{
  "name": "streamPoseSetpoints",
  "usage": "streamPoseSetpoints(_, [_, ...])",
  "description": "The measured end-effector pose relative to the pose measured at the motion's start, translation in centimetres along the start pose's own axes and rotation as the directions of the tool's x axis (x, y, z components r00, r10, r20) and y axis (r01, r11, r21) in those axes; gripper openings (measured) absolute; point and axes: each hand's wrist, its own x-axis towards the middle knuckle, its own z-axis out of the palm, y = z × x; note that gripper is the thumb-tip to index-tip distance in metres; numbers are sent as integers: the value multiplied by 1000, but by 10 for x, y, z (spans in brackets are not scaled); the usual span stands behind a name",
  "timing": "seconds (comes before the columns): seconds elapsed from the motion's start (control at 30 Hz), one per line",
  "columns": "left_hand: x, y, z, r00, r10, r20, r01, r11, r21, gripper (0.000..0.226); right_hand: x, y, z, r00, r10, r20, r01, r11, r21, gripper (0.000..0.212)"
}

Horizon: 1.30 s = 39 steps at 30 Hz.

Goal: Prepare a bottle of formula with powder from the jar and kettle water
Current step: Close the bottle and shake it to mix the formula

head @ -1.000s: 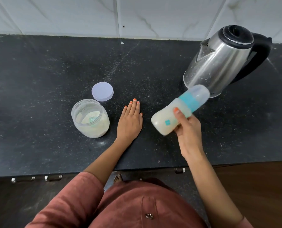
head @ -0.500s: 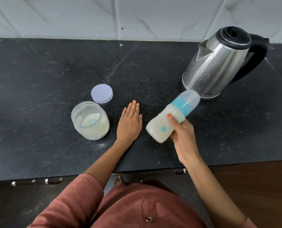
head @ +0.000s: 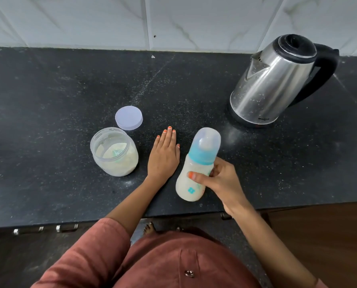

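My right hand (head: 219,181) grips a baby bottle (head: 196,161) around its middle. The bottle holds milky white liquid, has a teal collar and a clear cap over the teat, and stands nearly upright near the counter's front edge. My left hand (head: 164,156) lies flat on the black counter (head: 48,90), fingers together, holding nothing, between the bottle and the open powder jar (head: 115,151). The clear jar has white powder and a teal scoop inside. Its pale lid (head: 129,118) lies just behind it. A steel kettle (head: 275,80) with a black handle stands at the back right.
White marble-look tiles (head: 173,21) back the counter. The counter's front edge runs just below my hands, with metal drawer handles (head: 67,227) under it. My rust-coloured garment (head: 152,260) fills the bottom of the view.
My right hand has swung the bottle from a steep tilt toward the kettle to nearly upright, and brought it lower and nearer the front edge. My left hand stayed flat on the counter.
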Motion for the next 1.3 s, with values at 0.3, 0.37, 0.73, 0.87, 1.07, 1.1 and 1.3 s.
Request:
streamPoseSetpoints(0.3, [0, 0, -1, 1000, -2, 4, 2, 1000, 0, 50, 6, -5, -1, 998, 37, -52, -29, 990, 141, 31])
streamPoseSetpoints(0.37, [0, 0, 0, 1000, -5, 9, 5, 1000, -1, 50, 1, -7, -3, 998, 35, 43, -36, 999, 30, 26])
streamPoseSetpoints(0.73, [0, 0, -1, 1000, -1, 5, 1, 1000, -6, 50, 4, -2, -3, 997, 64, 43, -66, 997, 37, 33])
streamPoseSetpoints(0.87, [0, 0, 0, 1000, -9, -21, 9, 1000, -10, 50, 13, -13, -8, 992, 35, -123, 1, 959, 284, 26])
streamPoseSetpoints(1.07, [0, 0, -1, 1000, -1, 2, 1, 1000, -2, 50, 13, -9, -2, 996, 48, -73, -33, 981, 189, 31])
streamPoseSetpoints(1.1, [0, 0, -2, 1000, -1, 9, 1, 1000, -4, 50, 9, -7, -1, 999, 51, 6, -52, 993, 107, 28])
streamPoseSetpoints(1.3, [0, 1, -1, 1000, -7, -28, 7, 1000, -16, 49, 24, -14, -6, 967, 86, -241, 12, 926, 378, 21])
